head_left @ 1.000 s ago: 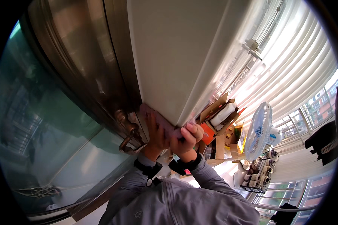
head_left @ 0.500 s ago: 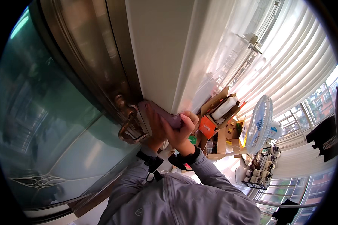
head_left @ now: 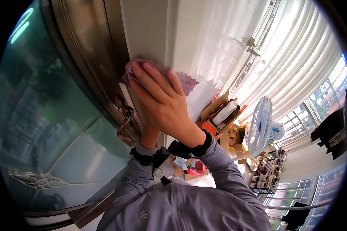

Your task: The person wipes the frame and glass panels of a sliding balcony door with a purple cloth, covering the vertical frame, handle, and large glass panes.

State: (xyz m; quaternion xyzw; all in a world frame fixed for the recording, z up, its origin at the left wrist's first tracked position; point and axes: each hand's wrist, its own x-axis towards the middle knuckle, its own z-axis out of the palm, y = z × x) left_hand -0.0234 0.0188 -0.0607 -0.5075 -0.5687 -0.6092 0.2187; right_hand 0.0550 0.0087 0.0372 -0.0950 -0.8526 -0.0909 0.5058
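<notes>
A crumpled mauve cloth (head_left: pixel 188 83) lies against the white door frame (head_left: pixel 146 34), under my hands. My right hand (head_left: pixel 164 98) is stretched flat over it, fingers extended and back of the hand toward me. Tucked beneath it is my left hand (head_left: pixel 150 134); only its lower part and wrist show, and its fingers are hidden. Close by on the left is a bronze door handle (head_left: pixel 126 123), apart from the cloth. Black bands with small dark devices are strapped round both wrists.
A glass door panel (head_left: pixel 65 127) with a brown metal frame (head_left: pixel 92 50) stands on the left. To the right are open cardboard boxes (head_left: pixel 216 109), a white fan (head_left: pixel 260 125), a rack of shoes (head_left: pixel 272 173) and white curtains (head_left: pixel 285 61).
Both hands have moved up the white frame with the cloth. My right hand has gone from curled fingers beside the left to lying flat over it, and the cloth is spread wider.
</notes>
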